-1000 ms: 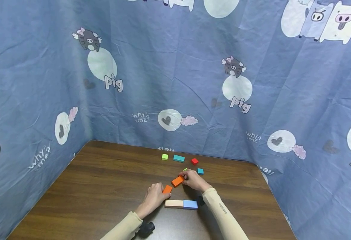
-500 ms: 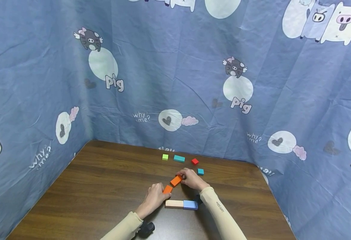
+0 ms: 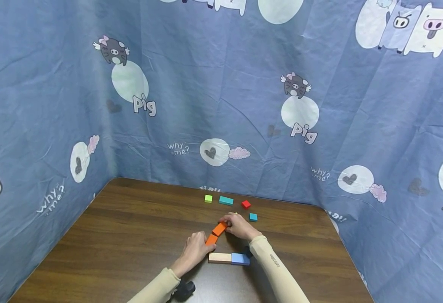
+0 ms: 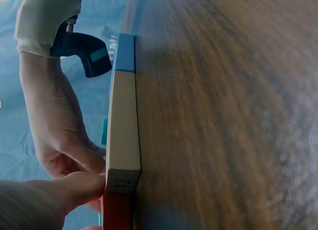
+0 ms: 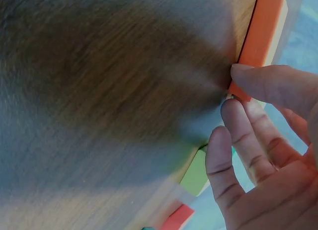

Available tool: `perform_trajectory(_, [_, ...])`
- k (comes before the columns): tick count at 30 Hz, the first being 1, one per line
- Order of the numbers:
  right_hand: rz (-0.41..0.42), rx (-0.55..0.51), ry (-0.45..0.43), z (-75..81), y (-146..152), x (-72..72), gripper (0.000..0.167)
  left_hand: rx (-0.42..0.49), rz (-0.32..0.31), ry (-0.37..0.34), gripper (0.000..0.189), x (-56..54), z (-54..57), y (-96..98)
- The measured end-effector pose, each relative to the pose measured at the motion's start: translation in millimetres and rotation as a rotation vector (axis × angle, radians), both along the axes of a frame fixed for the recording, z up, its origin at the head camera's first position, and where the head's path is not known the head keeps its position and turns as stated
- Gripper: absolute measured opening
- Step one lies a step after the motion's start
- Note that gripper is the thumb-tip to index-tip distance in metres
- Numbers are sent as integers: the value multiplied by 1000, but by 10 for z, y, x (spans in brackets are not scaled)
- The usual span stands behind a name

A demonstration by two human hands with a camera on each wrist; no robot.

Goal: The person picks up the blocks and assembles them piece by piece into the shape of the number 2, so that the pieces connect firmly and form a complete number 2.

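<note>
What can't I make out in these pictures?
Head view: part of the nearer orange block, hidden by the left hand.
Head view: far end of the farther orange block, hidden by the right hand.
Head view: lettering on the right sleeve, too small to read.
Right wrist view: a teal thing, cut off by the bottom edge.

Near the tabletop's (image 3: 130, 227) far edge, left to right, sit a first block (image 3: 208, 198), second block (image 3: 226, 200) and third block (image 3: 246, 204); a fourth block (image 3: 253, 217) lies before the third, rightward. Behind two abutting front blocks (image 3: 220, 257), a nearer slanted block (image 3: 211, 239) and farther slanted block (image 3: 219, 229), perhaps touching, angle toward the far right corner.
</note>
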State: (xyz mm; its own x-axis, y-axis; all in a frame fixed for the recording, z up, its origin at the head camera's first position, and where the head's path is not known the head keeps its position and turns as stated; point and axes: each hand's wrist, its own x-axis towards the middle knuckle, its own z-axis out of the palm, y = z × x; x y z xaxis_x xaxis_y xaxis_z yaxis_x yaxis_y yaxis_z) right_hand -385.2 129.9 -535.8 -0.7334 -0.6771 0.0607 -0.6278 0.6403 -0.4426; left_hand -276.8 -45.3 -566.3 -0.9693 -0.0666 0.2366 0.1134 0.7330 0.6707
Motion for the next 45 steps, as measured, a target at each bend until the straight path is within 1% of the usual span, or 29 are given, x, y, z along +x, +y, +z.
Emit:
perform_trajectory(5, [0,25,-7,-6,-25,-4,35,-8,6,6,32,-6,-1,-6])
perform_trajectory(11, [-13,41,-17,-13,-64,15,37,-6,-5,10,31,-2,8,-7])
perform_trajectory(17, [-8,37,-8,-11,-74,26,37,5,-10,-9,31,-7,15,-9])
perform_trajectory(22, [8,27,-28,4,-83,55,37,11,-7,-32,31,-11,13,-11])
perform_trajectory(26, [-7,33,-44,-1,-90,64,37,7,-13,-31,31,-9,0,-6])
perform_trajectory(31, [-8,32,-51,-26,-90,53,38,3,-3,-40,32,-7,-7,-2])
perform_trajectory(36, [-8,40,-49,-20,-88,57,39,2,3,-23,31,-10,-9,2])
perform_trajectory(40, [12,30,-30,-25,-79,47,39,-7,6,2,30,-12,-8,6])
perform_trajectory(45, [18,26,-36,-34,-70,48,41,-1,7,-9,31,-13,-10,1])
